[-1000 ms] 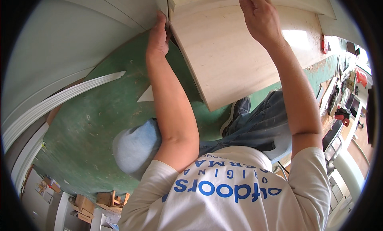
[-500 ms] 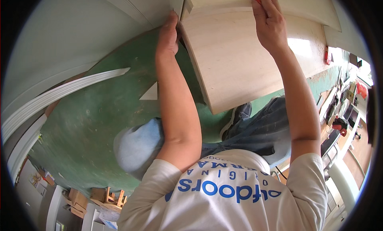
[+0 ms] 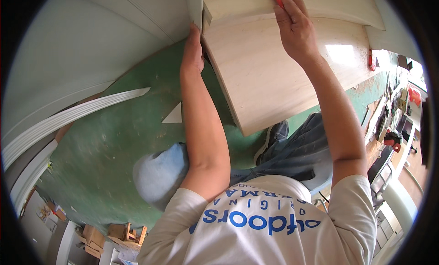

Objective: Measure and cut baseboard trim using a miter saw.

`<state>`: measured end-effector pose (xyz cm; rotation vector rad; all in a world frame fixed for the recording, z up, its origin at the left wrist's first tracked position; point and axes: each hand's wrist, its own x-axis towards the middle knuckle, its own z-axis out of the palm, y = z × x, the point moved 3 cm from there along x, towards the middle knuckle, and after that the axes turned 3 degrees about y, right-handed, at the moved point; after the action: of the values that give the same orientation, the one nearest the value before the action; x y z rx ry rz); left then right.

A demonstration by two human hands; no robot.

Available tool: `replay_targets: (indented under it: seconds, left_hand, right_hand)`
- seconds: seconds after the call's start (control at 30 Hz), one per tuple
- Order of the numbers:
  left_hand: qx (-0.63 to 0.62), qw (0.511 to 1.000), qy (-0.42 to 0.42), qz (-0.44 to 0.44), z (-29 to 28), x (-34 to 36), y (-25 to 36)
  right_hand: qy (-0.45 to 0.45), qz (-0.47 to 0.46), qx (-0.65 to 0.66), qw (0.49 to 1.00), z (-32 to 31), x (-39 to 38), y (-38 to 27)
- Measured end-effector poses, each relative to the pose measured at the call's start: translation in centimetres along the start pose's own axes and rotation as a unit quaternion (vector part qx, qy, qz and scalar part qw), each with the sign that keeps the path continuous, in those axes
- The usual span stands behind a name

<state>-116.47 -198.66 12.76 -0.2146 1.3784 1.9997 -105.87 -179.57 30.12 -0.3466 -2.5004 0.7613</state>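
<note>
My left hand is closed at the lower end of a pale upright panel edge, beside the corner of a light wooden board; its fingertips are mostly hidden. My right hand grips a slim red object, its far end cut off by the frame, over the upper wooden strip that runs along the board's back. A pale triangular offcut lies on the green floor left of the board's corner.
Grey-white panels and long white mouldings fill the left side. My legs are bent under me on the green floor. Cardboard boxes stand at lower left; a cluttered bench with a red-black tool is at right.
More of the red object shows in my right hand than a second ago. Both hands shifted right in the picture, then back down-left, along with the board and background.
</note>
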Motion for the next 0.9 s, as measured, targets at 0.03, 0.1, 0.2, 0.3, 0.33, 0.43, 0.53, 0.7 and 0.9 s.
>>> replay_targets:
  seconds: [0.03,0.1,0.2,0.3,0.33,0.43,0.53,0.7,0.9]
  left_hand:
    - [-0.002,1.000,-0.006,-0.013,-0.7,0.5,-0.2]
    - [-0.005,1.000,-0.017,-0.026,-0.7,1.1,-0.7]
    - [0.006,1.000,-0.021,-0.019,-0.5,1.2,-1.3]
    - [-0.010,0.999,-0.034,-0.032,-2.2,2.7,-2.3]
    - [-0.011,0.999,-0.036,-0.028,-2.3,3.0,-2.6]
    - [-0.015,0.999,-0.038,-0.027,-2.6,3.6,-2.8]
    - [-0.018,0.999,-0.027,-0.031,-2.3,3.1,-2.6]
    - [-0.004,0.999,0.031,-0.024,-2.4,2.9,-2.4]
    - [0.003,0.999,-0.010,-0.046,-3.1,2.8,-2.4]
  right_hand:
    - [-0.004,-0.002,0.000,1.000,0.0,0.1,-0.2]
    - [-0.006,-0.003,-0.004,1.000,0.0,0.0,-0.1]
    - [-0.009,0.001,-0.001,1.000,-0.1,-0.4,0.3]
    - [-0.021,0.001,-0.005,1.000,-0.1,-0.2,-0.2]
    - [-0.019,-0.001,-0.008,1.000,0.0,-0.2,0.1]
    - [-0.019,-0.004,-0.009,1.000,-0.1,-0.2,0.1]
    - [-0.025,0.008,0.001,1.000,-0.2,-0.3,-0.6]
    - [-0.022,0.021,0.002,1.000,0.1,-0.3,-0.2]
    - [-0.025,-0.001,-0.019,1.000,0.1,-0.5,-0.3]
